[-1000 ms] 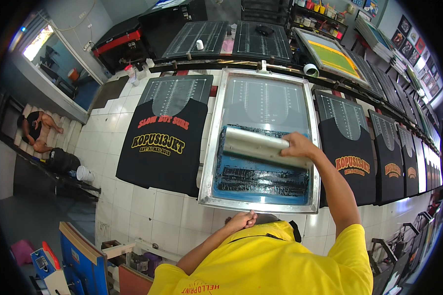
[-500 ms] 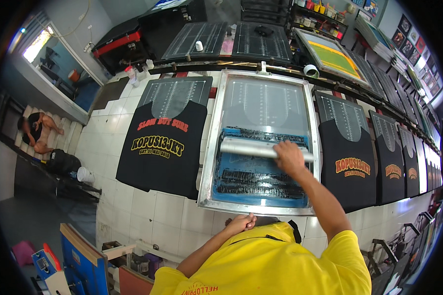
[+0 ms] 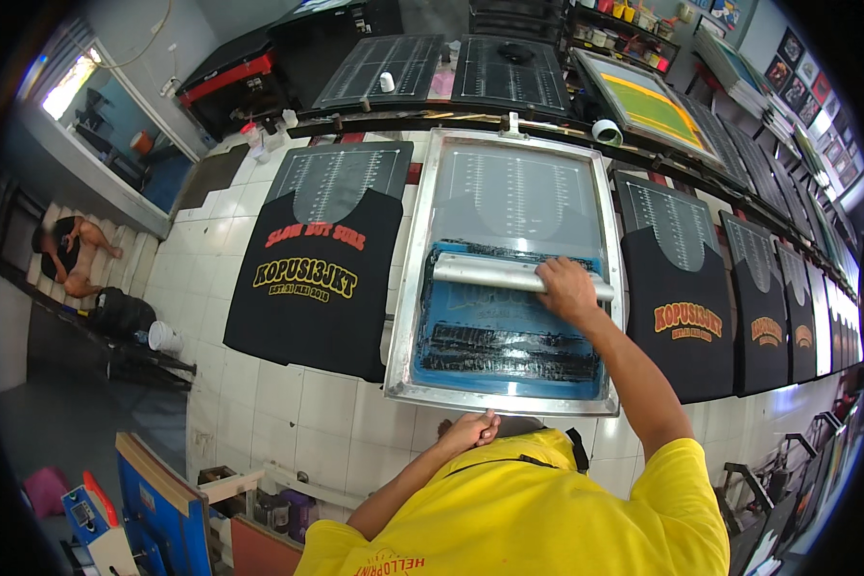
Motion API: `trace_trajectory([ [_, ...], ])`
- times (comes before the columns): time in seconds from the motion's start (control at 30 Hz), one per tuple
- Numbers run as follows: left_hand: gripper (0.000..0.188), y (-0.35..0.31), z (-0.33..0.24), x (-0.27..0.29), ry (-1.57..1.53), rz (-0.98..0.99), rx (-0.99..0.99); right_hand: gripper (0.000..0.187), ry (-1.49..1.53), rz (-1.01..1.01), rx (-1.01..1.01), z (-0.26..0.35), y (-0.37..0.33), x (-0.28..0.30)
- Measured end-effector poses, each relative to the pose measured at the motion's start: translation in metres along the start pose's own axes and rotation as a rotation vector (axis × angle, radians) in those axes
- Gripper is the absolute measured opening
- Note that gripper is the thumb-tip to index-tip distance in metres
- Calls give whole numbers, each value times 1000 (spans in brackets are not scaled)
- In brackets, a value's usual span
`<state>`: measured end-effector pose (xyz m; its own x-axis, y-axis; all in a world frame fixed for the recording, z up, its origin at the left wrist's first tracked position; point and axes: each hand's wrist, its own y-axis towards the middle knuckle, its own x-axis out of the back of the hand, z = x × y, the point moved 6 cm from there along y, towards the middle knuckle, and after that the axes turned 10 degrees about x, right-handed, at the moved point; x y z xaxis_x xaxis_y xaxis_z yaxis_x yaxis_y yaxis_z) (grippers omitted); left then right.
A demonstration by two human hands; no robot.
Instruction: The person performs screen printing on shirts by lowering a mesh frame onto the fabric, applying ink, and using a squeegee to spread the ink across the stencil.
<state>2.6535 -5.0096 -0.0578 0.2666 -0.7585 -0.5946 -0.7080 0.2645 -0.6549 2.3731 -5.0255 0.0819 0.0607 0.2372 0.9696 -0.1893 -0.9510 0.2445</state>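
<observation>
In front of me lies a metal-framed printing screen (image 3: 405, 317) with blue stencil film and streaks of black ink (image 3: 509, 350) across its nearer half. My right hand (image 3: 568, 288) is closed over the right part of a long silver squeegee (image 3: 490, 272), which rests crosswise on the blue area. Just outside the near edge of the frame, close to my body, my left hand (image 3: 470, 431) is curled with its thumb at the rim. What its fingers hold, if anything, is hidden. Left of the screen, a black T-shirt (image 3: 312, 298) with red and yellow lettering is stretched on a grey board.
More printed black shirts (image 3: 686, 317) on boards line up to the right. Behind runs a rail with bare boards (image 3: 379, 72), a white cup (image 3: 386, 83) and a yellow-green screen (image 3: 658, 110). A person (image 3: 72, 250) sits on steps at far left. Blue equipment (image 3: 163, 509) stands near left.
My right hand has pushed the squeegee a little farther from me, over the upper band of black ink. My left hand has stayed by the near rim.
</observation>
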Motion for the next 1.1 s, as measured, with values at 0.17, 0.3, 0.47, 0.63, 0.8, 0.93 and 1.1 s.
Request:
trace_trajectory([
  [0.17, 48, -9, -1, -6, 96, -34, 9, 28, 76, 99, -85, -21, 7, 3],
  [0.3, 58, -8, -7, -13, 117, -24, 63, 28, 118, 72, -83, -29, 15, 15],
  [0.47, 52, 1, 1, -5, 210, -104, -7, 29, 118, 113, -87, -31, 26, 19],
  [0.63, 47, -15, -15, -18, 326, -129, -8, 28, 94, 93, -60, -35, 25, 12],
  [0.8, 48, 6, 6, -5, 221, -67, -120, 26, 92, 100, -40, -28, 20, 9],
  [0.93, 50, 3, 2, -5, 224, -93, -68, 26, 129, 146, -27, -11, 4, 9],
  [1.1, 53, 7, 9, 3, 206, -84, -38, 31, 134, 158, 22, 55, -48, 23],
])
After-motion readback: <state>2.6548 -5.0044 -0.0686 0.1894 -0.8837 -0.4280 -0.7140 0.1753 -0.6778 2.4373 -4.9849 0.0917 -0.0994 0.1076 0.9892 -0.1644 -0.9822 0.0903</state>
